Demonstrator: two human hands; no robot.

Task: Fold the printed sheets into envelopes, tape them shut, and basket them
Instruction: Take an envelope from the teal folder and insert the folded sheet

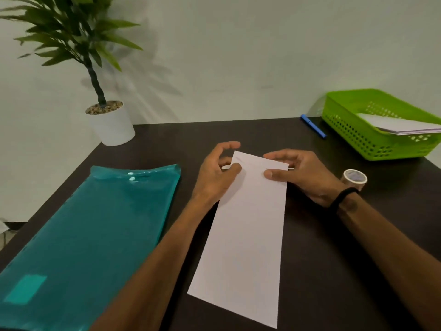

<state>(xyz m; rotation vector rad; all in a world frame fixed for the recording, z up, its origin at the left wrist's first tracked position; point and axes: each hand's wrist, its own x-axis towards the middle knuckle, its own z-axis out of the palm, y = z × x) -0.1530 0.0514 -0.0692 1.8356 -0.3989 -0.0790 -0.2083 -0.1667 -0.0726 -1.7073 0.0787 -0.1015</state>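
a long white sheet of paper (pixel 248 230), folded lengthwise into a narrow strip, lies flat on the dark brown tabletop (pixel 334 271), running from the near edge of the view away toward the wall. both forearms reach in from the bottom of the frame and meet at the strip's far end. the left hand (pixel 214 173) sits at the far left corner, wrist low on the table, its thumb pressing down on the paper's left edge while the index finger arches up and forward over the corner, bent and apart from the sheet; the other fingers are tucked under or behind the edge, so whether they pinch the paper i cannot tell for certain, though the thumb and lower fingers seem to close on the edge. the right hand (pixel 303 173) lies on the opposite side, palm turned inward, thumb flat on top of the strip and the fingers stretched along the far right corner, nipping the end of the sheet between thumb and fingers. a black band (pixel 343 195) circles the right wrist. just beyond that wrist stands a roll of clear tape (pixel 354 178). at the far right a lime green perforated plastic basket (pixel 353 130) holds white folded paper (pixel 401 125), with a blue pen (pixel 313 126) beside it. to the left lies a teal translucent plastic document folder (pixel 90 235), and behind it a potted green plant in a white pot (pixel 112 125).
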